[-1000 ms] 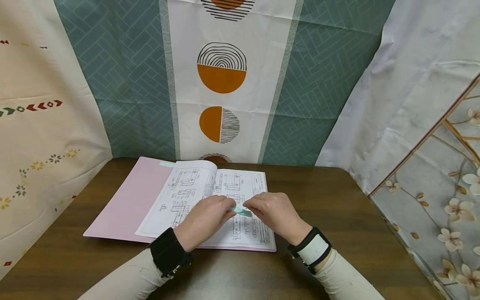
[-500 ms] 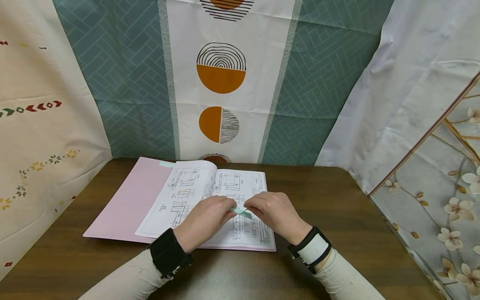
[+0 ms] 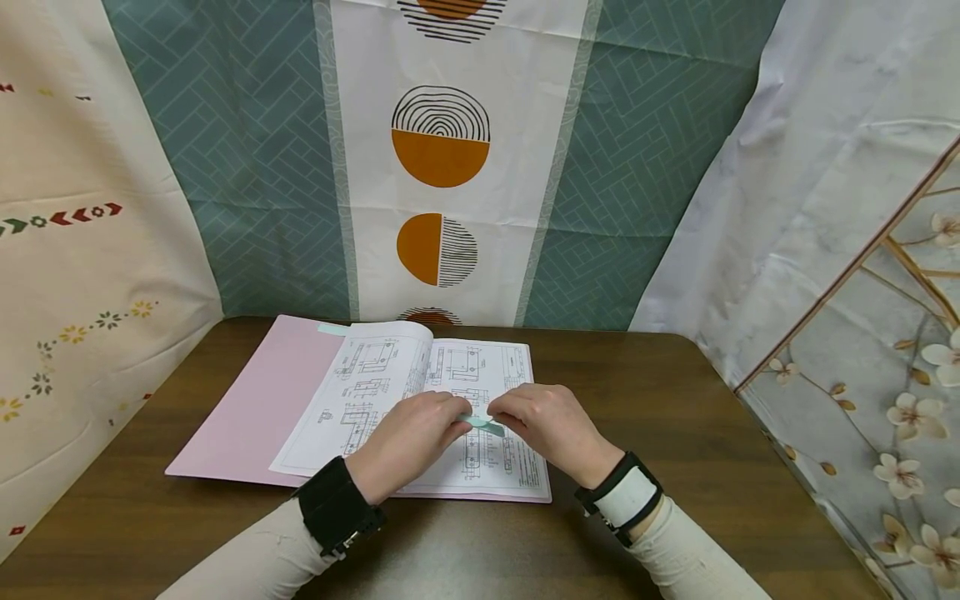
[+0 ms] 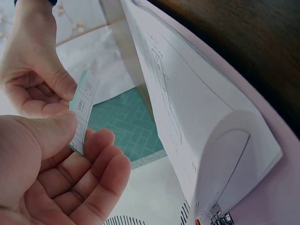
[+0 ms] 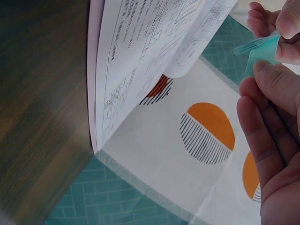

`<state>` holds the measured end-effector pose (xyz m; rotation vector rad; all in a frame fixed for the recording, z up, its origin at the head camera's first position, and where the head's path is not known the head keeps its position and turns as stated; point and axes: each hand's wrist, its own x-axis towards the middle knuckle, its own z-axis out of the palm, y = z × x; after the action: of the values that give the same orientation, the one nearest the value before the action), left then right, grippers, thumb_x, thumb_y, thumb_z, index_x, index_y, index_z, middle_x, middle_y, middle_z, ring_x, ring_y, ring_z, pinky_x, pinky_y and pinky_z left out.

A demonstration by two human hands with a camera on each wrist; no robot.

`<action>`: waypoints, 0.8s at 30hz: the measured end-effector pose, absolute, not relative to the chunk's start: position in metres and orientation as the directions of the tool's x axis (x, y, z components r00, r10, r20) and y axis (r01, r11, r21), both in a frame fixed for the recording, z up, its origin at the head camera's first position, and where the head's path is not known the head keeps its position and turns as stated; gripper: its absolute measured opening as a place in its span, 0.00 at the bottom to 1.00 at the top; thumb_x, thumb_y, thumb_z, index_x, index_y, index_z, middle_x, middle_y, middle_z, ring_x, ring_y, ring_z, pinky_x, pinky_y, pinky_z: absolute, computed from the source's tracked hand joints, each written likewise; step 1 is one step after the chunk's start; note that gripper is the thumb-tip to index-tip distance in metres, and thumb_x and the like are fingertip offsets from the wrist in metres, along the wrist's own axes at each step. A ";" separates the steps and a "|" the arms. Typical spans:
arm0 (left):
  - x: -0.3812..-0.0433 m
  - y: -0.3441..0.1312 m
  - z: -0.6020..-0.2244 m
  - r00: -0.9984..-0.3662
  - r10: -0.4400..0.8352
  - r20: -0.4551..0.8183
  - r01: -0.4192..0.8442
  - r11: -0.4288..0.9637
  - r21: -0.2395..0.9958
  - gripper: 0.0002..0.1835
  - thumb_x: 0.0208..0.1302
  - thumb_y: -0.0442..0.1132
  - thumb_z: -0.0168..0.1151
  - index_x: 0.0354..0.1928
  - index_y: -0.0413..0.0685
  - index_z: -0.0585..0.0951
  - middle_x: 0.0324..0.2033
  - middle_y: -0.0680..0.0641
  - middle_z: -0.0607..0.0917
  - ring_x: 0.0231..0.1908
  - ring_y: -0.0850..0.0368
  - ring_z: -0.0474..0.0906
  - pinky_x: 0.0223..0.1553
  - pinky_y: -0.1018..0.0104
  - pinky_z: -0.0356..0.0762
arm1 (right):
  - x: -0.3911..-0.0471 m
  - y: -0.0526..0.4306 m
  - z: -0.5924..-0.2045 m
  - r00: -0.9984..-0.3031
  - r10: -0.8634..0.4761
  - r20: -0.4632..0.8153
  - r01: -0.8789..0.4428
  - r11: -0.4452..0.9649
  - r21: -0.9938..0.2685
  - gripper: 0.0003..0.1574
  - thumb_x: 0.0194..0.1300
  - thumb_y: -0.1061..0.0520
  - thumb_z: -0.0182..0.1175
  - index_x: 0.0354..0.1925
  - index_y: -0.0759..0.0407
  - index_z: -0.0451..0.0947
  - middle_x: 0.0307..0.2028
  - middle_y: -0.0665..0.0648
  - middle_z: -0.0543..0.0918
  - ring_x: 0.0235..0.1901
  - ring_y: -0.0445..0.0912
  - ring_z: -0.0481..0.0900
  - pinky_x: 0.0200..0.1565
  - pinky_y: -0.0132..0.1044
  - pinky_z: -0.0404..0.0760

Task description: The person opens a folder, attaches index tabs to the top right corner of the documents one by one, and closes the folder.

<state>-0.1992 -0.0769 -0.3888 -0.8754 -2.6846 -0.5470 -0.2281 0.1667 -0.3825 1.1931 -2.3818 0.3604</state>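
Over the right page of an open folder (image 3: 251, 408), my left hand (image 3: 420, 433) pinches a small mint-green sticky-note pad (image 3: 487, 426) between thumb and fingers. My right hand (image 3: 551, 433) pinches one sheet at the pad's other end. In the right wrist view, that mint sheet (image 5: 265, 52) bends away from the rest of the pad, leaving a gap between the layers. The left wrist view shows the pad's white printed underside (image 4: 84, 105) facing the camera. The right fingertips (image 5: 262, 70) lie right at the sheet's edge.
The pink folder holds white pages (image 3: 367, 367) of technical drawings, lying on a dark wooden table (image 3: 637, 400). A mint strip (image 3: 333, 329) sticks at the top of the pink cover. Patterned cloths (image 3: 442, 158) hang behind and at both sides.
Both hands stay nearly in place over the page. The free end of the mint pad has tilted slightly downward, and the right fingertips have shifted a touch to the right.
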 end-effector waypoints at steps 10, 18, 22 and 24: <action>-0.199 -0.076 -0.387 -0.790 0.506 0.346 0.603 0.744 0.289 0.11 0.73 0.41 0.76 0.52 0.48 0.90 0.42 0.54 0.91 0.38 0.60 0.81 0.45 0.60 0.84 | -0.229 0.166 -0.384 -0.522 -0.687 0.505 -0.809 0.587 -0.037 0.19 0.56 0.61 0.87 0.46 0.53 0.95 0.41 0.49 0.94 0.40 0.43 0.92 0.47 0.38 0.90; -0.199 -0.077 -0.387 -0.788 0.512 0.342 0.607 0.740 0.290 0.12 0.73 0.41 0.76 0.54 0.47 0.90 0.44 0.53 0.91 0.41 0.58 0.83 0.48 0.58 0.85 | -0.230 0.168 -0.384 -0.514 -0.678 0.525 -0.824 0.561 -0.081 0.18 0.56 0.61 0.87 0.45 0.52 0.94 0.40 0.48 0.94 0.39 0.41 0.91 0.48 0.37 0.89; -0.199 -0.077 -0.388 -0.787 0.517 0.339 0.609 0.739 0.287 0.12 0.73 0.41 0.76 0.54 0.48 0.90 0.43 0.53 0.91 0.40 0.58 0.83 0.48 0.58 0.85 | -0.231 0.168 -0.384 -0.526 -0.671 0.523 -0.817 0.570 -0.091 0.17 0.57 0.61 0.86 0.46 0.52 0.94 0.41 0.48 0.94 0.40 0.41 0.91 0.48 0.37 0.89; -0.198 -0.077 -0.389 -0.788 0.516 0.337 0.607 0.742 0.284 0.11 0.73 0.41 0.76 0.53 0.48 0.89 0.43 0.53 0.91 0.40 0.59 0.83 0.48 0.58 0.85 | -0.231 0.169 -0.384 -0.539 -0.664 0.518 -0.808 0.582 -0.093 0.17 0.58 0.61 0.85 0.46 0.52 0.95 0.42 0.48 0.94 0.41 0.41 0.91 0.48 0.38 0.89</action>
<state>-0.1981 -0.0766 -0.3886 -0.8868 -2.7066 -0.5626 -0.2308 0.1687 -0.3842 1.1805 -2.3837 0.4509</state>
